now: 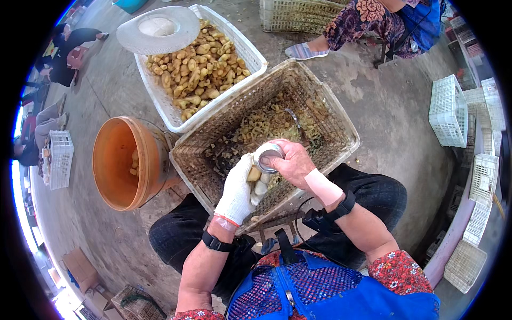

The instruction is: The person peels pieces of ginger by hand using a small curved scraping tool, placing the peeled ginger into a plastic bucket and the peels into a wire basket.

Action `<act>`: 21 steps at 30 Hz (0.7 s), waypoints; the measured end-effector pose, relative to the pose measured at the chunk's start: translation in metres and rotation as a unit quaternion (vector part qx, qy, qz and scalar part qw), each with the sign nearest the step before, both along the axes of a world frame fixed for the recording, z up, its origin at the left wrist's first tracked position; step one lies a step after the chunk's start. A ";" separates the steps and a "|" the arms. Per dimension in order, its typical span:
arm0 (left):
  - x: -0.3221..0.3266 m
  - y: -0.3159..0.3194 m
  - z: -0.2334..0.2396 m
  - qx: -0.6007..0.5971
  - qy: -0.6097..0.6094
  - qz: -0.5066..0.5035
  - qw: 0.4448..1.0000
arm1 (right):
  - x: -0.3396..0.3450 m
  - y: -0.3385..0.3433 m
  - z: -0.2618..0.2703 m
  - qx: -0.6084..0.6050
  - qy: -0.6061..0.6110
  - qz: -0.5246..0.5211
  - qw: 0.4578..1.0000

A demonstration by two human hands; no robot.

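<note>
My left hand (235,194), in a white knitted glove, grips a pale yellow ginger piece (253,174) above a dirty plastic crate (340,108). A round metal ring or can-like scraper (267,149) is held in my bare right hand (295,164), close against the upper end of the ginger. How far the two touch is hidden by my fingers. Inside the crate lie many ginger peelings (256,124). A tool with a curved metal blade (293,116) and a dark handle rests among them.
Behind the crate, a white crate (160,116) brims with ginger roots (200,68), a pale brimmed hat (158,30) lying on its corner. At left, an orange bucket (116,160) holds some ginger. Another person's shoe (307,51) and stacked crates (448,112) are at right.
</note>
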State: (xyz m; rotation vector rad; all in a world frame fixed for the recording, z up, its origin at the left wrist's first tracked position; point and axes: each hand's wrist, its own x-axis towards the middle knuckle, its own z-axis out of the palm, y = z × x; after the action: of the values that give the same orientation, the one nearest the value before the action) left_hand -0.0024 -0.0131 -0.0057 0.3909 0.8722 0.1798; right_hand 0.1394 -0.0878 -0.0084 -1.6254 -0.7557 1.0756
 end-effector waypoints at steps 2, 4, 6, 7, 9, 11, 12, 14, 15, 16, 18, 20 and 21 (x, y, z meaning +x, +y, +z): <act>0.002 0.001 0.001 0.042 0.030 -0.039 0.998 | 0.011 0.002 -0.002 -0.056 -0.024 -0.020 0.998; 0.002 -0.002 0.006 0.032 0.026 -0.050 0.998 | 0.029 0.006 -0.018 -0.056 -0.003 -0.092 0.994; 0.001 -0.001 0.016 -0.007 0.012 -0.031 0.999 | 0.055 0.004 -0.031 -0.092 -0.048 -0.144 0.984; -0.004 0.002 0.008 -0.035 -0.061 -0.008 0.997 | 0.060 0.005 -0.035 -0.083 -0.032 -0.159 0.983; -0.002 0.007 0.003 -0.072 -0.038 0.030 0.996 | 0.055 0.000 -0.028 -0.068 0.022 -0.121 0.990; 0.001 0.005 -0.001 -0.070 -0.021 0.049 0.996 | 0.037 -0.001 -0.013 -0.024 0.073 -0.083 0.994; 0.004 0.003 -0.002 -0.069 -0.013 0.057 0.996 | 0.030 0.000 -0.003 -0.022 0.069 -0.047 0.996; 0.003 -0.003 -0.007 -0.017 0.007 0.039 0.999 | 0.016 0.000 -0.002 -0.008 0.033 0.010 0.999; 0.005 -0.005 -0.007 0.009 0.016 0.029 0.999 | 0.009 -0.001 -0.009 0.019 0.008 0.029 0.999; 0.005 -0.003 -0.005 0.020 0.035 0.014 0.999 | 0.004 -0.004 -0.013 0.065 -0.166 0.030 0.983; 0.007 -0.002 -0.002 0.053 0.033 -0.012 0.998 | 0.010 -0.004 -0.017 0.003 -0.049 0.008 0.999; 0.006 0.000 0.000 0.040 0.021 -0.028 0.999 | 0.028 0.001 -0.014 -0.087 -0.035 -0.020 0.995; 0.005 0.000 0.004 0.030 0.015 -0.023 0.999 | 0.040 0.003 -0.016 -0.089 -0.070 -0.064 0.992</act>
State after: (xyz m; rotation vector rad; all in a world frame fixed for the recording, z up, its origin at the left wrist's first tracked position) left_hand 0.0025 -0.0134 -0.0021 0.4711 0.8871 0.1584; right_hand 0.1796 -0.0850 -0.0242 -1.8909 -0.6508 0.9684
